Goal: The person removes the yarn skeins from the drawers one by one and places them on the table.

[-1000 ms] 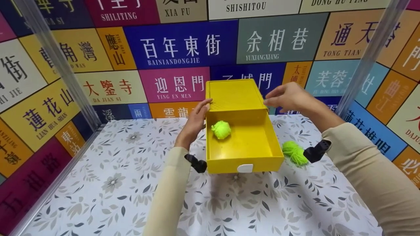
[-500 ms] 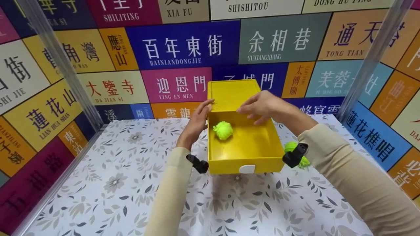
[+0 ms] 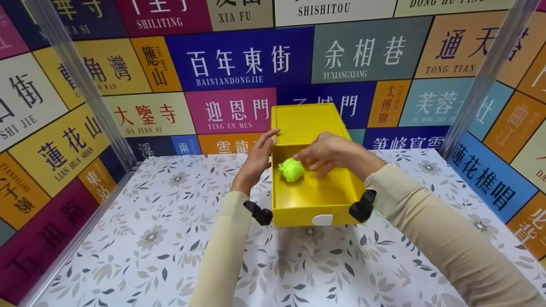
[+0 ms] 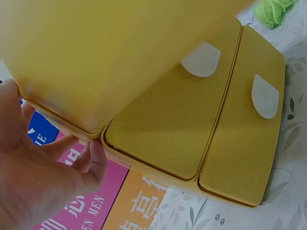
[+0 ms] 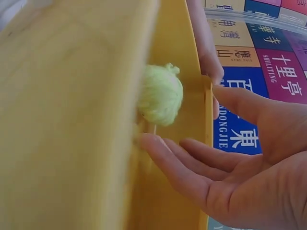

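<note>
"Hands first: where are they?"

"Left hand [image 3: 255,161] lies against the left side of the yellow drawer unit [image 3: 303,117], fingertips touching its edge. Right hand [image 3: 332,154] is over the pulled-out top drawer [image 3: 294,217], thumb and fingers spread apart."

"Is it touching the green yarn ball [image 3: 291,170]?"

"I can't tell. Its fingertips are just beside the ball, which sits inside that drawer, towards the left and back."

"What's underneath?"

"Left wrist view shows a middle drawer [image 4: 158,134] and a bottom drawer [image 4: 237,153], both pushed in, with more green yarn [image 4: 271,12] on the leaf-patterned tablecloth [image 4: 292,100]."
</note>
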{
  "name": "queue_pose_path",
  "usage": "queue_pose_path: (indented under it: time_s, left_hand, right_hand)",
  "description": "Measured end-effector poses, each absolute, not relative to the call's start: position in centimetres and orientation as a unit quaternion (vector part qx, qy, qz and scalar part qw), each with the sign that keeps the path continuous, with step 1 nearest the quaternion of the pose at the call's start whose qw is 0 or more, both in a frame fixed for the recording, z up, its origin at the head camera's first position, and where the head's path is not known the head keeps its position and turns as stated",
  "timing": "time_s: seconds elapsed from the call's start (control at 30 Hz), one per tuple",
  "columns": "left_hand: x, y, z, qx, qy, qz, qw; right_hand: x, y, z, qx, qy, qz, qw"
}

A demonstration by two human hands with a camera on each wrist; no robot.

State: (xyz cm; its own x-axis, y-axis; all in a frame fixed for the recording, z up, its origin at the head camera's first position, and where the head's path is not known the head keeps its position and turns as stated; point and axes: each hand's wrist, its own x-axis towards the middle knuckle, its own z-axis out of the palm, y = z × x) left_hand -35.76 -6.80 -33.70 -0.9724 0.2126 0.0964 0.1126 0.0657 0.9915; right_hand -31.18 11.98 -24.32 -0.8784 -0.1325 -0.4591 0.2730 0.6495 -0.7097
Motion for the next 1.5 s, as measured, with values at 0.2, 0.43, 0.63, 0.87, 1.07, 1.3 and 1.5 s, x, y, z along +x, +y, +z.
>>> queue_pose_path:
  time_s: [0.2,0.43,0.63,0.87,1.07,1.3,1.5]
  left_hand:
    - [-35.9,-6.8,-33.8,0.109,0.733,0.670,0.038]
    - [-35.9,-6.8,-33.8,0.107,0.733,0.671,0.032]
    - [-35.8,-6.8,-33.8,0.108,0.725,0.680,0.032]
    - [-35.9,-6.7,-33.8,0.103,0.733,0.672,0.035]
    - [-36.0,-6.7,-33.9,0.096,0.737,0.668,0.034]
    - [-36.0,-6.7,-33.9,0.092,0.740,0.665,0.039]
    - [-36.1,-6.7,-33.8,0.096,0.739,0.666,0.037]
  right_hand:
    - [-31.7,11.1,-24.6,0.068,0.867,-0.421,0.257]
    - [-31.8,10.0,-24.7,0.080,0.874,-0.406,0.255]
    - [-31.5,9.5,-24.4,0.079,0.889,-0.374,0.252]
    - [-31.1,8.9,-24.6,0.088,0.895,-0.361,0.245]
    - [-31.2,8.6,-25.1,0.080,0.903,-0.337,0.256]
    - [-31.3,8.4,-24.9,0.076,0.902,-0.334,0.262]
    - [-31.1,8.8,-23.6,0.052,0.891,-0.381,0.241]
